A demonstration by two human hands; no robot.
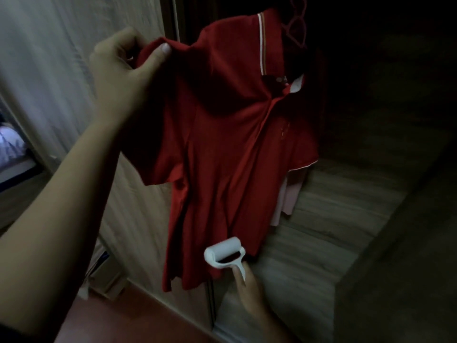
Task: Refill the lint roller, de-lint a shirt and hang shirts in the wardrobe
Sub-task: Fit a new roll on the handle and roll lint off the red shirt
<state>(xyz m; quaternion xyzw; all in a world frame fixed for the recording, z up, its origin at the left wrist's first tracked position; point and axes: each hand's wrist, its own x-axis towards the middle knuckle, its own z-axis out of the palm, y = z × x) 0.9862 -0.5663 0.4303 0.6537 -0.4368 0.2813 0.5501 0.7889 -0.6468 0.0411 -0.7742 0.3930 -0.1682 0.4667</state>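
Two grips share this job. My left grip (123,63) pinches the red shirt (222,144) at its left shoulder, thumb on top and fingers curled under the fabric, and draws that shoulder out toward the near left. I judge this is to stretch the front panel flat so it does not swing away under pressure. The shirt hangs from a pink hanger (296,26) at the far top, inside the dark wardrobe, so its weight is carried there and my pinch only has to steady it.

My right grip (249,290) is clenched round the handle of the white lint roller (223,252), with the forefinger laid along the stem, which lets me control how hard the drum presses. The roller sits low, at the hem, its drum touching the cloth or just off it; I cannot tell which. Its sheet looks clean white, so I take the refill as done and the de-linting as the step in hand.

A pale pink garment (286,201) hangs just behind the shirt on the right, above the wooden wardrobe floor (321,219). The wood-grain door (61,45) stands on the left.
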